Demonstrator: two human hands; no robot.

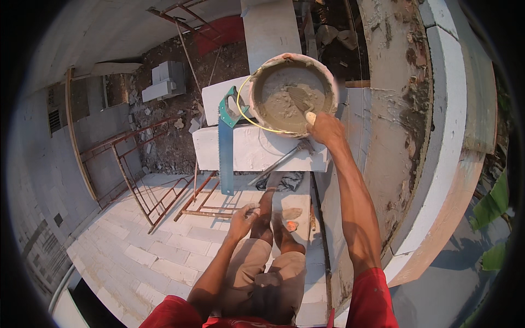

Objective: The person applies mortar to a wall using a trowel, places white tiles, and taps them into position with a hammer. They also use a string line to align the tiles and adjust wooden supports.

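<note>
My right hand is closed round the handle of a trowel. Its blade rests in grey wet mortar inside a round bucket, whose yellow handle hangs down on the left side. The bucket stands on pale blocks. Left of it, a handsaw with a green grip lies with its blue blade pointing toward me. A hammer with a grey handle leans by the near block. Above my legs, my left hand has curled fingers; anything inside them is hidden.
Reddish metal scaffold frames stand on the left beside a floor of pale blocks. A mortar-smeared surface runs along the right, edged by white blocks. More white blocks are stacked on rubble farther off.
</note>
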